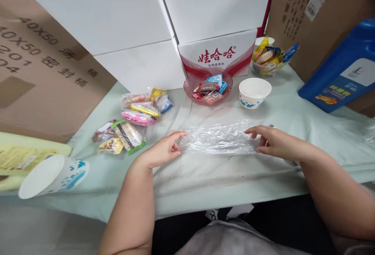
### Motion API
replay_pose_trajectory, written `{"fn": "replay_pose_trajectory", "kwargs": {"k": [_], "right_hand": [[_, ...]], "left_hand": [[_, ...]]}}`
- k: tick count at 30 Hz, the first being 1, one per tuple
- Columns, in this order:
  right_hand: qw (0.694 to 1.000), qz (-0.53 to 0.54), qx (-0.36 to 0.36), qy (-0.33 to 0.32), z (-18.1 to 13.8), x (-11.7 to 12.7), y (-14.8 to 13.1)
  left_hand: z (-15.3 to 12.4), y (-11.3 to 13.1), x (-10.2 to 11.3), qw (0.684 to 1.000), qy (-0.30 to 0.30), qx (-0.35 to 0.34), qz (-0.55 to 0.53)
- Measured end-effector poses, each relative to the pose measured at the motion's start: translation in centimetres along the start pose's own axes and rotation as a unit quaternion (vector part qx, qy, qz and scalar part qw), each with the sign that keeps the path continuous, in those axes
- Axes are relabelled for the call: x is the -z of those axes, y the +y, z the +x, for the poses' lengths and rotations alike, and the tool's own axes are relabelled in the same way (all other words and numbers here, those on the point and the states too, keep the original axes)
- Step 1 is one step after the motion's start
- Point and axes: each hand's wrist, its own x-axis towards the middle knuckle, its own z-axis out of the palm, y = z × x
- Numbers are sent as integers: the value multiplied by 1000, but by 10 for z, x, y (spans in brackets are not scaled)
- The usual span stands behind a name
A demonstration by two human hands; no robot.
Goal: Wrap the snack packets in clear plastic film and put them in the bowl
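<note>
A crumpled clear plastic bag (220,138) lies flat on the pale green tablecloth (205,176). My left hand (164,150) pinches the bag's left end with fingers curled. At the bag's right end my right hand (274,141) grips the plastic between thumb and fingers. Left of the bag lie zip bags filled with wrapped snacks (129,124). Behind the bag stand a pink glass dish of sweets (208,87) and an empty white paper bowl (254,92).
White cartons (140,24) and a red-printed box (218,53) stand at the back. Brown cardboard boxes (43,75) flank both sides. A clear bowl of snacks (268,61) sits far right, a blue jug (342,71) beside it. A stack of paper cups (52,175) lies tipped at the left.
</note>
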Motion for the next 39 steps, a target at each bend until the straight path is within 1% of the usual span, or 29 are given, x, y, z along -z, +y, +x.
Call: {"fn": "replay_pose_trajectory", "kwargs": {"k": [2,3,4,5,7,8,9,10,11,12,13,14,16,18,20,22,23,25,29,30,32,35,39], "right_hand": [[999,-32,-10,-30,0,-1,-1],[998,-40,-15,-35,0,-1,-1],[998,-43,-20,-32,1,-1,-1],[999,-42,-27,-21,2,-1,0],[998,-39,-41,31,5,-1,2],[995,-42,-46,72,7,-2,4],[990,-50,-49,122,9,-3,6],[982,-61,-45,172,12,-6,7],[973,-76,-31,214,16,-8,9],[966,-93,-10,240,19,-11,10],[963,-112,16,246,22,-14,12],[962,-134,39,236,25,-16,13],[961,-184,62,196,29,-21,15],[957,-225,56,177,32,-24,17],[950,-248,53,180,33,-26,18],[945,-264,63,185,32,-28,19],[942,-272,71,185,32,-28,19],[936,-288,83,186,32,-30,20],[928,-312,81,185,33,-32,21],[928,-316,80,182,33,-32,21],[926,-323,77,177,32,-32,21],[926,-328,69,175,31,-32,20],[928,-326,62,170,31,-34,21]], "left_hand": [[2,1,-1,1000,-18,23,2],[3,2,-2,999,-18,33,-12],[3,3,-2,999,-7,42,-29],[4,5,-2,998,18,48,-42],[5,7,-2,992,99,72,-23],[6,9,-2,986,138,92,8],[6,10,-3,979,162,115,45],[6,12,-3,973,165,139,79],[5,13,-4,971,151,156,102],[5,14,-6,972,125,163,110],[5,15,-8,977,98,159,102],[5,16,-9,983,75,144,83],[6,16,-12,993,60,96,36],[7,15,-13,997,77,28,-15],[8,14,-12,991,100,-42,-82],[9,13,-9,979,111,-81,-152],[9,12,-8,975,109,-83,-175],[8,11,-7,978,95,-56,-177],[10,8,-10,995,17,35,-96],[10,8,-12,996,9,49,-77],[12,5,-15,997,24,57,-50],[14,0,-18,997,68,44,-19],[20,-11,-24,994,96,27,48]]}}
